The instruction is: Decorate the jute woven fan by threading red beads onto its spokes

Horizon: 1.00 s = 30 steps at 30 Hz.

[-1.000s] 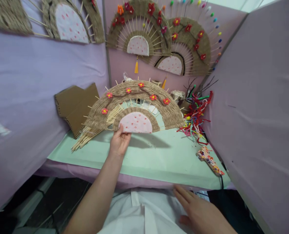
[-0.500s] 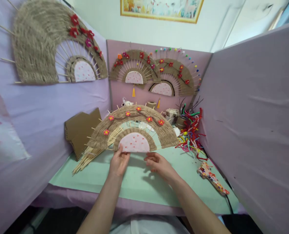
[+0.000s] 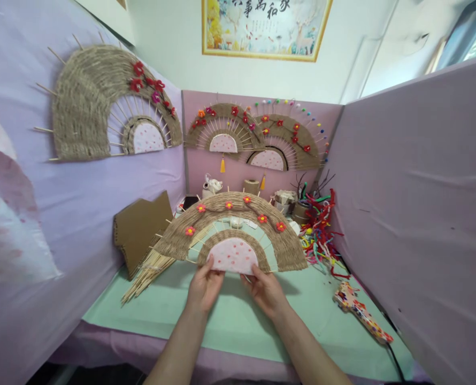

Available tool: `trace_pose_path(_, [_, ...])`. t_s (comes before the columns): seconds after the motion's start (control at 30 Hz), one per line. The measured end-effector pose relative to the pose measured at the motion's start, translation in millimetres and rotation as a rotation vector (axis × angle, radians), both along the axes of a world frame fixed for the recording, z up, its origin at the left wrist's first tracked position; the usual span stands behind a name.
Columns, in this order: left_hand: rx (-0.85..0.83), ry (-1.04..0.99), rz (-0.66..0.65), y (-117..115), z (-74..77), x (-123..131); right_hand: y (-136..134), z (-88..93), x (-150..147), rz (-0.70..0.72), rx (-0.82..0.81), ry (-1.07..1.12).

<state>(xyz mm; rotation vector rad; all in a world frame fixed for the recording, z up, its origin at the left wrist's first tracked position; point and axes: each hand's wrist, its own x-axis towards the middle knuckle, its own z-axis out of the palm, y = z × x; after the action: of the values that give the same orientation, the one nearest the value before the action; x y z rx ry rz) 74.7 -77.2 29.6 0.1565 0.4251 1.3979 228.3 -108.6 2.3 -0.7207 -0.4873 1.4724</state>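
A woven twine fan (image 3: 292, 248) with several red flowers, a brown branch and a pink spotted half-round centre is held up over the green tabletop. My left hand (image 3: 206, 286) grips the lower left edge of the pink centre, thumb in front and fingers behind. At the lower right edge of that centre, my right hand (image 3: 266, 289) pinches the fan in the same way. Thin stick ends poke out along the fan's outer rim. The tips of the fingers behind the fan are partly hidden.
Bundled sticks (image 3: 145, 275) and brown cardboard (image 3: 139, 230) lie at the left. Coloured pipe cleaners (image 3: 320, 224) and a patterned glue gun (image 3: 364, 315) with a black cord are at the right. Finished fans (image 3: 81, 107) hang on the purple side panel and pink back panel (image 3: 206, 176).
My right hand, apart from the fan's edge before, has closed on it. The fan appears lower and slightly further right, and the view has tilted up, showing more of the wall picture.
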Motion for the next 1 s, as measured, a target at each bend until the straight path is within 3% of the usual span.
trace_pose_path(0.23, [-0.115,0.103,-0.187,-30,-12.9,10,-38,-12.2,17,-0.041,-0.173,-0.012])
trace_pose_path(0.37, [-0.193,0.133,-0.218,-39,-21.4,13,-56,-10.4,22,-0.042,-0.219,-0.017])
trace_pose_path(0.47, [-0.218,0.130,-0.219,-38,-25.6,13,-66,-6.2,23,0.067,-0.230,-0.083])
trace_pose_path(0.73, [-0.186,0.098,-0.213,-35,-28.9,14,-85,-2.8,16,0.556,-0.183,-0.247])
trace_pose_path(0.83, [-0.219,0.088,-0.214,-45,-23.3,10,-85,-4.2,13,0.580,-0.128,-0.271])
trace_pose_path(0.93, [-0.262,0.083,-0.367,-60,-15.7,2,-84,-3.7,13,0.575,-0.065,-0.293])
trace_pose_path(1.0, [-0.266,0.063,-0.398,-69,-11.4,-4,-85,-2.8,13,0.580,-0.045,-0.301])
